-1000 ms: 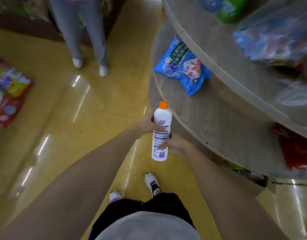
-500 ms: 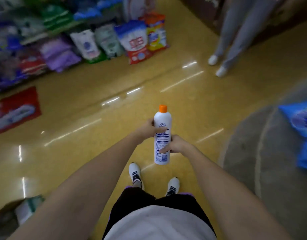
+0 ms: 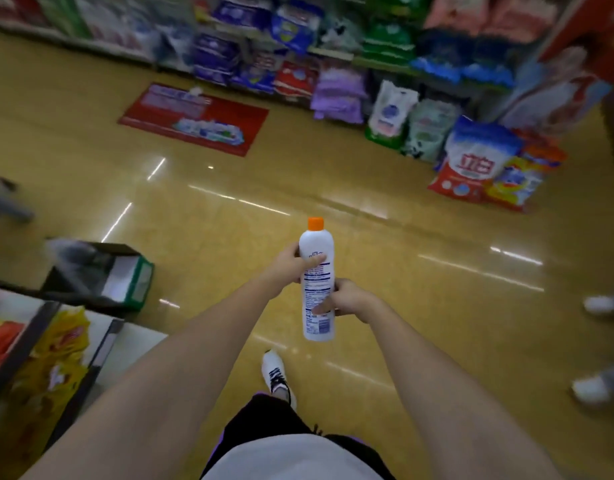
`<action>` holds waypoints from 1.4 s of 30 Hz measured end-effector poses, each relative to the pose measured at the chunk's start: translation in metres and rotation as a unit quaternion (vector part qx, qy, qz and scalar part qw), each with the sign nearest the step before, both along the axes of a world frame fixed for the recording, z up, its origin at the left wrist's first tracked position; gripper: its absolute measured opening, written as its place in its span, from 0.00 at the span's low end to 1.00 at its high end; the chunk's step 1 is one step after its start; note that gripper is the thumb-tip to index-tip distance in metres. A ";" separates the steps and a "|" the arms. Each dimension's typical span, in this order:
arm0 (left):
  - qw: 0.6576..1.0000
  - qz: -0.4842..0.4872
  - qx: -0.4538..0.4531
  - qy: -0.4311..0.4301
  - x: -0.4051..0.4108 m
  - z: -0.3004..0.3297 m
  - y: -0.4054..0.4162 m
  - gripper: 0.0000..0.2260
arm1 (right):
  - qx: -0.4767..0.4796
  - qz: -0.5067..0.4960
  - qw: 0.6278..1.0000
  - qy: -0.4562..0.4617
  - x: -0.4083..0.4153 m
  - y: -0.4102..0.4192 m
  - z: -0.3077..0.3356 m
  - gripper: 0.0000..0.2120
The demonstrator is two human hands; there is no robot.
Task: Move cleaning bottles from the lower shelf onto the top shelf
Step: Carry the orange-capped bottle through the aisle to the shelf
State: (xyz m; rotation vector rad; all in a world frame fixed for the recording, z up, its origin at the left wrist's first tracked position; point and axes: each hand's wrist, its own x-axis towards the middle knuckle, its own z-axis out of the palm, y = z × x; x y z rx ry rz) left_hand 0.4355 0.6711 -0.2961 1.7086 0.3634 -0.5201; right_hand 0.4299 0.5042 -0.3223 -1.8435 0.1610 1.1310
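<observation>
White cleaning bottle (image 3: 317,282) with orange cap (image 3: 315,223) is upright, mid-air over the yellow floor (image 3: 419,258), in front of the torso. Left hand (image 3: 291,261) grip wraps the shoulder, right hand (image 3: 347,299) grip wraps the lower label: two-handed, likely for steady carrying. No top shelf in view here; detergent bags (image 3: 478,157) line the far aisle.

Both bare arms reach out from the bottom corners of the frame and meet around the middle. The left hand (image 3: 287,263) is curled round the upper part of a white plastic bottle with an orange cap (image 3: 316,282), thumb across the front. The right hand (image 3: 347,299) grips lower down, thumb on the label.
</observation>
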 end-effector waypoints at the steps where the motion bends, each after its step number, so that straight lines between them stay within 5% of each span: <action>1: 1.000 0.019 -0.003 -0.005 0.009 0.002 0.019 0.16 | 0.002 0.016 1.000 -0.004 0.013 0.019 0.003 0.24; 12: 0.980 0.196 -0.032 -0.028 0.051 0.015 0.202 0.15 | 0.016 0.139 0.990 -0.025 0.101 0.211 0.014 0.22; 27: 0.915 0.403 -0.028 -0.007 0.148 0.034 0.373 0.17 | 0.010 0.306 0.941 -0.145 0.228 0.398 0.033 0.31; 35: 0.901 0.431 -0.016 0.052 0.249 0.051 0.459 0.29 | -0.041 0.389 0.881 -0.265 0.316 0.509 0.027 0.31; 39: 0.876 0.474 0.052 0.075 0.291 0.047 0.502 0.45 | -0.075 0.413 0.852 -0.312 0.348 0.556 0.033 0.28; 42: 0.856 0.504 0.099 0.061 0.310 0.050 0.524 0.30 | -0.057 0.429 0.848 -0.304 0.372 0.585 0.037 0.28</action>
